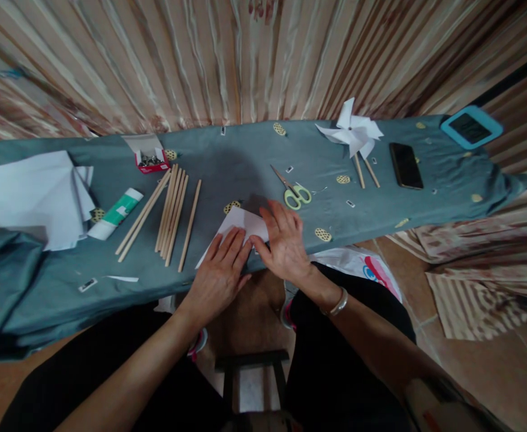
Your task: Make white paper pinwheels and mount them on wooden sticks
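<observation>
A folded white sheet of paper lies at the near edge of the cloth-covered table, in front of me. My left hand rests flat on its lower left part, fingers stretched out and side by side. On the paper's right end lies my right hand, its thumb apart from the fingers and pointing toward the left hand. Neither hand is closed around anything. The hands hide part of the paper's near edge. Green-handled scissors lie just beyond my right hand, their blades slightly apart.
Left of the paper lie several wooden sticks, a glue stick, a red box of small metal pins and stacked white paper. White paper pinwheels on sticks, a phone and a blue-framed digital clock are at the right.
</observation>
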The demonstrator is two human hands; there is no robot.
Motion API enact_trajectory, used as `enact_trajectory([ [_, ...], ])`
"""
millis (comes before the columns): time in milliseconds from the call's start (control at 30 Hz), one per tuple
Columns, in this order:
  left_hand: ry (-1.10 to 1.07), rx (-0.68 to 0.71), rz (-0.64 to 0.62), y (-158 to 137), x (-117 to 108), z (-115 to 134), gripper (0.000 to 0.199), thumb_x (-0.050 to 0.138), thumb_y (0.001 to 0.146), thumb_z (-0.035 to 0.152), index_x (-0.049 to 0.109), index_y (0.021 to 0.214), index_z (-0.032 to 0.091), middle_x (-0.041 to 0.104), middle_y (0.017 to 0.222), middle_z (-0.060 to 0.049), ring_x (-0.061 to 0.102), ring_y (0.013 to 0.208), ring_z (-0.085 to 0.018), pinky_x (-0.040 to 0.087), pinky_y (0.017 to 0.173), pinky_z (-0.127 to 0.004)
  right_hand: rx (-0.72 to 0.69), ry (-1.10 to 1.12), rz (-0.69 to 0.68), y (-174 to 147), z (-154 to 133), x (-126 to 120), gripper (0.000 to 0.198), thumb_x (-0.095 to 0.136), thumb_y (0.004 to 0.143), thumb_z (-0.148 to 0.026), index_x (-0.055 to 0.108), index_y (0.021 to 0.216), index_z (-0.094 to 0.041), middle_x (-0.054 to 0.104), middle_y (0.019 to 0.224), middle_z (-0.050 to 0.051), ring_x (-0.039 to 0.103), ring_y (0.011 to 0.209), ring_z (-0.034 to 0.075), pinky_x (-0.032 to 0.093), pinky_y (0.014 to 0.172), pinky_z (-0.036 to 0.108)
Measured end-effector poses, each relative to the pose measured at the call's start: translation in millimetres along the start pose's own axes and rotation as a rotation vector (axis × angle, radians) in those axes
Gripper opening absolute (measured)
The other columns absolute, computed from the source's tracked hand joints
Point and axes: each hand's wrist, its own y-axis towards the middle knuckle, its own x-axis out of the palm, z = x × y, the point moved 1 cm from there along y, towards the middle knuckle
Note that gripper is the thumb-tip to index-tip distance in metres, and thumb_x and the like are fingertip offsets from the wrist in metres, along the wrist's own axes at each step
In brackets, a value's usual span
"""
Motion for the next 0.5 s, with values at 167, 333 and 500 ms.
enact_trajectory([
  [167, 0.002, 0.007, 0.002, 1, 1, 0, 0.060, 0.059, 0.089, 0.026, 0.043, 0.142, 0.004, 0.042, 0.150, -0.024, 0.035, 0.143, -0.036, 0.031, 0.117, -0.053, 0.027, -0.022, -0.004, -11, -6, 5, 0.054, 0.040, 0.098, -0.034, 0.037, 0.145, -0.008, 0.036, 0.155, 0.021, 0.022, 0.149, 0.029, 0.017, 0.118, 0.052],
  [333, 0.005, 0.013, 0.019, -13, 0, -5, 0.057, 0.054, 0.092, 0.026, 0.042, 0.143, 0.003, 0.041, 0.151, -0.023, 0.036, 0.143, -0.033, 0.031, 0.117, -0.051, 0.086, -0.071, 0.025, -18, 15, 4, 0.054, 0.038, 0.098, -0.033, 0.032, 0.148, -0.012, 0.033, 0.157, 0.018, 0.021, 0.150, 0.028, 0.020, 0.118, 0.051],
  [500, 0.054, 0.005, 0.060, -42, -1, -14, 0.057, 0.052, 0.092, 0.022, 0.039, 0.144, 0.004, 0.042, 0.151, -0.022, 0.038, 0.142, -0.032, 0.032, 0.115, -0.051, 0.117, -0.127, 0.063, -24, 38, -2, 0.055, 0.036, 0.098, -0.031, 0.026, 0.150, -0.016, 0.031, 0.158, 0.018, 0.023, 0.149, 0.028, 0.024, 0.116, 0.052],
])
